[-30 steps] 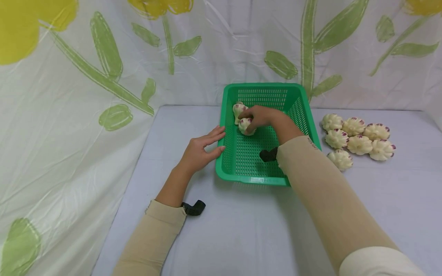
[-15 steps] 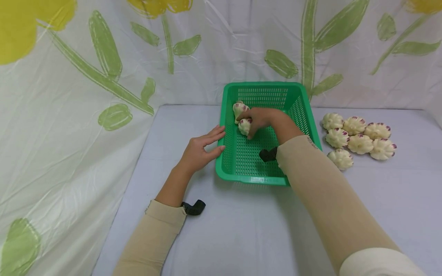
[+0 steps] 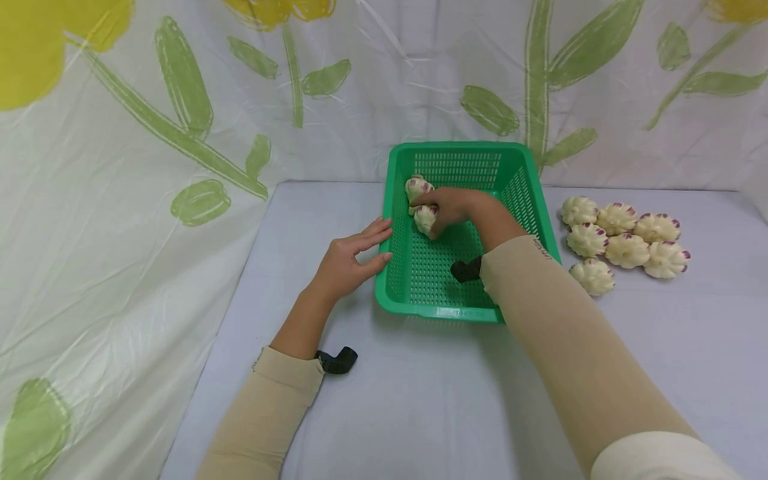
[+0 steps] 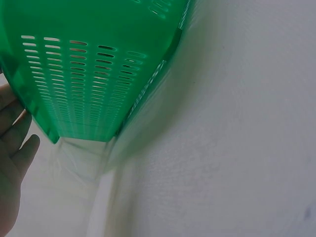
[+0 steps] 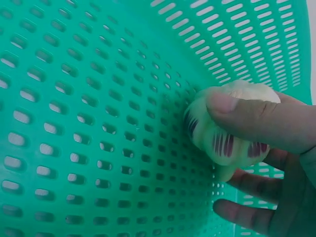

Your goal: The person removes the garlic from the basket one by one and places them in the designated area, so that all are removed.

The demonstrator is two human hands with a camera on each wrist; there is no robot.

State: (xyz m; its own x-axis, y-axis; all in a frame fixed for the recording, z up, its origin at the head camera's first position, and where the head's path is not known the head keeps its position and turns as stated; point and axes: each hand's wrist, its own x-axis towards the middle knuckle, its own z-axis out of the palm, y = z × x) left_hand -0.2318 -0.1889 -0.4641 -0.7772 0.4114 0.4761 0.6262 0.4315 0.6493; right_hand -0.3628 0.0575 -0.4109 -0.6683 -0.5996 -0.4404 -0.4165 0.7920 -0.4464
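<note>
Inside the green perforated plastic basket (image 3: 441, 312), my right hand (image 3: 455, 204) holds a whitish garlic bulb (image 3: 423, 220) with purple streaks. In the right wrist view the thumb lies over this garlic bulb (image 5: 224, 143), with fingers behind and below it, low by the basket wall. Just beyond it, a second garlic bulb (image 3: 417, 187) lies near the basket's far left corner, partly covered by my fingers. At the basket's left rim, the extended fingers of my left hand (image 3: 345, 267) touch the edge. The left wrist view shows those fingers beside the basket's outer wall (image 4: 89, 19).
To the right of the basket, several more garlic bulbs (image 3: 625, 251) sit grouped on the white-covered table (image 3: 408, 400). Behind the table hangs a white curtain (image 3: 372, 87) with painted flowers and leaves. The right forearm crosses the basket's right rim.
My right fingers have shifted slightly on the garlic bulb, which has turned a little in place. The left hand and basket have stayed put.
</note>
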